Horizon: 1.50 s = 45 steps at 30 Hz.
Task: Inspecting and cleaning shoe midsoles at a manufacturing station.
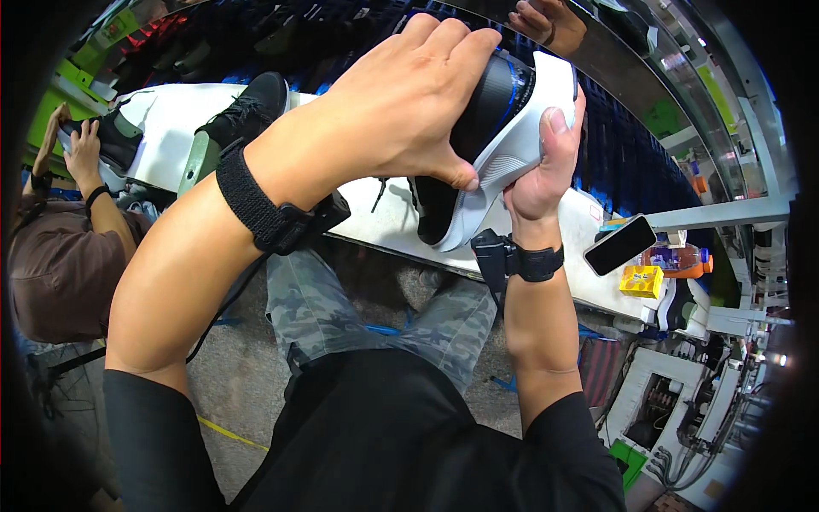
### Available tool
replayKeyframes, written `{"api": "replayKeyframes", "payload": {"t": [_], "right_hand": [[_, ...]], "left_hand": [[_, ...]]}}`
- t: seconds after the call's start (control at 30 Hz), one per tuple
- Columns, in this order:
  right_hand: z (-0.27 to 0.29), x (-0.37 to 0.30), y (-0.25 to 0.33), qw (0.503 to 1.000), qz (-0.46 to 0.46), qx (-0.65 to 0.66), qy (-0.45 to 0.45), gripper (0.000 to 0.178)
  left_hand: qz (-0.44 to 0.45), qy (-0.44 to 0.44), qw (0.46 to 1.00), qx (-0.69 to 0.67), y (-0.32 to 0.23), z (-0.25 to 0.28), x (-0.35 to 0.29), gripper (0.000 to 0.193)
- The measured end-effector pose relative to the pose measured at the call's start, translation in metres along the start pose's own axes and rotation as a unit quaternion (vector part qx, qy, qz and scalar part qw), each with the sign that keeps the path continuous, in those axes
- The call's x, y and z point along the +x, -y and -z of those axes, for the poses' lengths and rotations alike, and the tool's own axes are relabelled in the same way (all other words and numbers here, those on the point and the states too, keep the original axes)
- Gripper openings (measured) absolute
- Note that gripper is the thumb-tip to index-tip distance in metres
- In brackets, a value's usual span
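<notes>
Left hand (401,102): clasped over the black shoe with thick white rubber sole (512,141), thumb near the sole's edge.
Right hand (546,171): gripping that sole, thumb on its sidewall.
Shoe: tilted between both hands, over the long white bench (164,154).
Risk: uneven thumb pressure might skew the sole; a loosened right grip could drop it.
Beyond left wrist: black lace-up shoe (247,111).
Right of right hand: black-screened phone (619,245).

One wide fisheye view looks from the person's head, steeply downward and a little forward, over the black shirt (384,444) and camouflage trousers (320,299) to the tabletop (166,149). The shirt sits closest, filling the lower middle; the tabletop's near edge lies farther off, beyond the knees, bending within a dark, rounded rim.
</notes>
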State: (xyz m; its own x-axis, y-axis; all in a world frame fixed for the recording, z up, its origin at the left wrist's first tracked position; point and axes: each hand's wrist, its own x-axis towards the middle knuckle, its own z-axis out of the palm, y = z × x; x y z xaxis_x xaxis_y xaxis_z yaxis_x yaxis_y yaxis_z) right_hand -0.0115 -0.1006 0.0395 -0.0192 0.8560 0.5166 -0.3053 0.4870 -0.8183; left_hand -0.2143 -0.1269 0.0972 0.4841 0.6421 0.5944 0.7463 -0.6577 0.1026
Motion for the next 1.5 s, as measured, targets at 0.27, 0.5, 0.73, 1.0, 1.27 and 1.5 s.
{"api": "replayKeyframes", "payload": {"t": [0.27,0.5,0.73,1.0,1.27,1.5], "right_hand": [[0.018,0.0,0.019,0.998,-0.012,-0.045,0.046,0.079],[0.011,-0.017,0.046,0.989,0.131,-0.073,-0.01,0.053],[0.019,-0.028,0.059,0.986,0.141,-0.088,-0.018,0.042],[0.035,-0.028,0.076,0.963,0.166,-0.212,0.011,0.031],[0.047,-0.033,0.082,0.931,0.17,-0.32,0.05,0.033],[0.041,-0.043,0.05,0.909,0.198,-0.365,-0.027,0.065]], "left_hand": [[-0.033,-0.029,0.999,-0.021,-0.022,-0.001,0.01,0.098],[0.018,0.005,0.997,-0.068,-0.057,0.017,0.004,0.094],[0.023,0.02,0.996,-0.085,-0.076,0.021,0.003,0.093],[0.008,-0.003,0.997,-0.082,-0.083,0.012,0.008,0.089],[-0.017,-0.03,0.997,-0.067,-0.081,0.001,0.014,0.088],[-0.017,-0.034,0.999,-0.026,-0.09,-0.002,0.017,0.08]]}}
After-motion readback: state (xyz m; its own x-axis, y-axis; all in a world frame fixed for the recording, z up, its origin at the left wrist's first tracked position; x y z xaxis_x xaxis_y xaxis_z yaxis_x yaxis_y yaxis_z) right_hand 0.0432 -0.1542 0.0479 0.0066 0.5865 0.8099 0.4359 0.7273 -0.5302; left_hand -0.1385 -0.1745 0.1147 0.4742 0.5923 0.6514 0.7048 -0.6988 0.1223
